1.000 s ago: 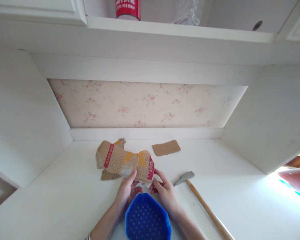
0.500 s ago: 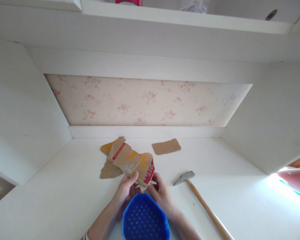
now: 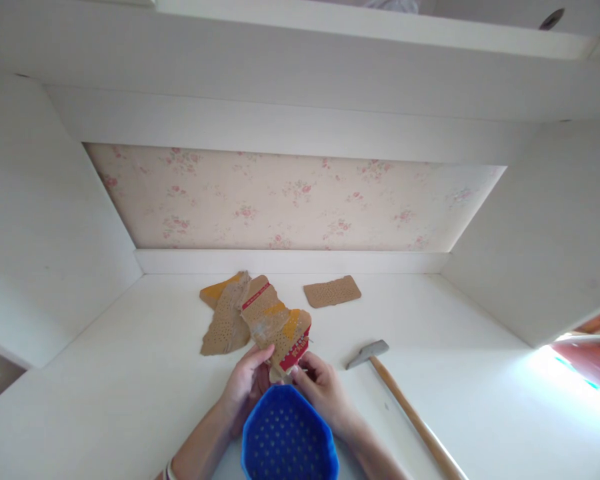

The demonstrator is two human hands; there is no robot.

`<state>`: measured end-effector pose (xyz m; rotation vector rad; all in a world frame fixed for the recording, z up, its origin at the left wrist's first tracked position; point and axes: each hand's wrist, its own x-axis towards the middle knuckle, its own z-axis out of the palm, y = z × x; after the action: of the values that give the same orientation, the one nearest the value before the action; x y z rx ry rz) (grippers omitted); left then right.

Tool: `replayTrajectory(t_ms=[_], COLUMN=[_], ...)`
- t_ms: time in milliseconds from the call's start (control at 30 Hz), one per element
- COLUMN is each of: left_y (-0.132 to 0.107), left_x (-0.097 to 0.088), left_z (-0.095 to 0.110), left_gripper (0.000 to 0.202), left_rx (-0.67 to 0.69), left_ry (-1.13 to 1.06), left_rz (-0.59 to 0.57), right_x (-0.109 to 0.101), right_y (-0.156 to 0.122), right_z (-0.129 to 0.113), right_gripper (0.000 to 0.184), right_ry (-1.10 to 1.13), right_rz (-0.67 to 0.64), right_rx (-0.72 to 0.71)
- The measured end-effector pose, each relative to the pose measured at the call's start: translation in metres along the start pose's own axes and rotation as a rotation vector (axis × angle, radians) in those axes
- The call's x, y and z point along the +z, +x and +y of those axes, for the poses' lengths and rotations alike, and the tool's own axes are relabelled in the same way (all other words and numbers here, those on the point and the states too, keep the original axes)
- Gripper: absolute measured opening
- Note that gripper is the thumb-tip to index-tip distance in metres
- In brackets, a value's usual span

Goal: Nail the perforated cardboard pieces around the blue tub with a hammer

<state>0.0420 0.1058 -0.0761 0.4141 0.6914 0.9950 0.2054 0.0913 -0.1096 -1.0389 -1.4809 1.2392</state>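
Both my hands grip a torn, perforated piece of brown cardboard (image 3: pixel 275 323) with red and yellow print, holding it by its near edge just above the white desk (image 3: pixel 130 373). My left hand (image 3: pixel 245 383) pinches it from the left, my right hand (image 3: pixel 320 390) from the right. A blue perforated basket (image 3: pixel 287 443) stands right below my hands, between my wrists. Another torn cardboard piece (image 3: pixel 225 323) lies flat just left of the held one.
A small perforated cardboard strip (image 3: pixel 331 291) lies near the back ledge. A hammer (image 3: pixel 405 407) with a wooden handle lies to the right, its head towards the middle. White side panels close in the desk left and right; floral wallpaper (image 3: pixel 290 200) covers the back.
The held cardboard has been turned and folded from wide and flat to narrower and more upright. My hands have drawn closer together. The view has tilted down slightly.
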Motion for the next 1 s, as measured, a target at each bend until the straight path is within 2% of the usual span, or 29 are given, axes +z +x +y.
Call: replayTrajectory(t_ms=[167, 600, 867, 1000], left_y=[-0.0007, 0.0074, -0.001, 0.0011], left_x=[0.0022, -0.0078, -0.0003, -0.0044], left_z=[0.0011, -0.0056, -0.0012, -0.0023], left_gripper=[0.036, 0.032, 0.034, 0.032], left_rx=[-0.036, 0.078, 0.044, 0.072], left_ry=[0.015, 0.069, 0.08, 0.079], left_rz=[0.03, -0.023, -0.084, -0.099], right_x=[-0.0006, -0.0017, -0.0014, -0.0037], right_y=[-0.0003, -0.0011, -0.0003, -0.0003], right_z=[-0.0058, -0.0031, 0.0009, 0.0029], right_gripper=[0.033, 0.036, 0.036, 0.038], right_ry=[0.009, 0.028, 0.01, 0.002], right_rz=[-0.057, -0.066, 0.008, 0.08], right_rx=[-0.003, 0.032, 0.039, 0.03])
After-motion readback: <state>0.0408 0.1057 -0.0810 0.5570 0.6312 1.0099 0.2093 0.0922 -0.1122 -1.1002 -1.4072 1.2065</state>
